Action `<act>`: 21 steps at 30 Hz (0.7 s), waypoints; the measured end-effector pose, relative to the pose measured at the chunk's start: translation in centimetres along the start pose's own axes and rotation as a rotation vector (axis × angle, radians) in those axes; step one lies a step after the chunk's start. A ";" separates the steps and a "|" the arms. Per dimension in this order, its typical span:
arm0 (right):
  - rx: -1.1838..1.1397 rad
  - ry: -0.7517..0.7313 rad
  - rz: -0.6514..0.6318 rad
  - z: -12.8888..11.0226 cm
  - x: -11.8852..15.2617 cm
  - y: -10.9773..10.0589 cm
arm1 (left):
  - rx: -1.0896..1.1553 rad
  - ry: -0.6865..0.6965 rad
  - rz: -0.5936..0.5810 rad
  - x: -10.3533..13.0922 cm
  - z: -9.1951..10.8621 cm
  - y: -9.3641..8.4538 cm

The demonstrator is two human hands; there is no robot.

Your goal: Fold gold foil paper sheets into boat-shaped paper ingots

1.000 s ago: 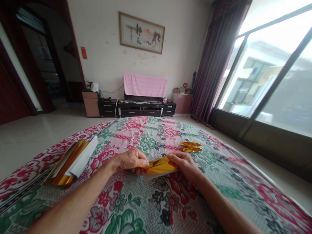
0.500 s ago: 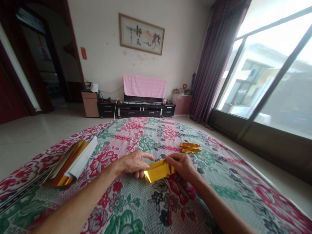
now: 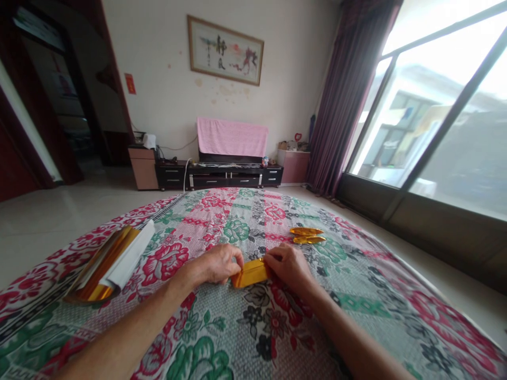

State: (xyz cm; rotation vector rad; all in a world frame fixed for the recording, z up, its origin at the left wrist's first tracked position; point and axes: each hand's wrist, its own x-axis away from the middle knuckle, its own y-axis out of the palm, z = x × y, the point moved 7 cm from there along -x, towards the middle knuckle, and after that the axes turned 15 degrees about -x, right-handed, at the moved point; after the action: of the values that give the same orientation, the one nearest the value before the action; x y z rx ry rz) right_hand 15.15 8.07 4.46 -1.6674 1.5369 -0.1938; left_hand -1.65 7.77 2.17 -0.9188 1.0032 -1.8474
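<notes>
A folded piece of gold foil paper (image 3: 252,273) lies between my hands over the flowered tablecloth (image 3: 190,322). My left hand (image 3: 222,264) pinches its left end, fingers curled. At the opposite end, my right hand (image 3: 288,266) has thumb and fingers closed on the paper. A crease line runs along its length. Beyond my right hand rest two gold boat-shaped folded papers (image 3: 308,235), one behind the other.
On the left of the table a stack of gold and white paper sheets (image 3: 113,264) lies at a slant. Past the table's far edge stand a low black cabinet (image 3: 233,177) and a pink cloth (image 3: 233,138) draped over something. A window (image 3: 428,121) is at the right.
My left fingers, partly stretched out before, have curled onto the left end of the gold paper. The paper looks narrower and flatter. The view has shifted slightly.
</notes>
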 end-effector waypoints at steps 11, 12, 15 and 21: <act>0.165 -0.048 0.029 -1.2 -0.1 -0.3 | -0.473 0.176 0.230 1.3 2.7 -2.1; 0.188 -0.084 0.009 -1.6 -0.2 -0.2 | -0.533 0.188 0.242 1.5 3.1 -2.1; 0.221 -0.135 -0.099 -2.4 -0.4 0.5 | -0.641 0.215 0.257 1.7 4.0 -1.7; 0.102 -0.113 -0.218 -2.2 -0.1 1.7 | -0.688 0.237 0.193 1.6 4.8 -1.1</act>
State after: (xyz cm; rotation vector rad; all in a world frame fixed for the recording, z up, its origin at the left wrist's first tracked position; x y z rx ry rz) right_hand 12.45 7.29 4.77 -1.7324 1.2411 -0.2831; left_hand 1.51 5.32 5.52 -0.9508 1.8721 -1.4784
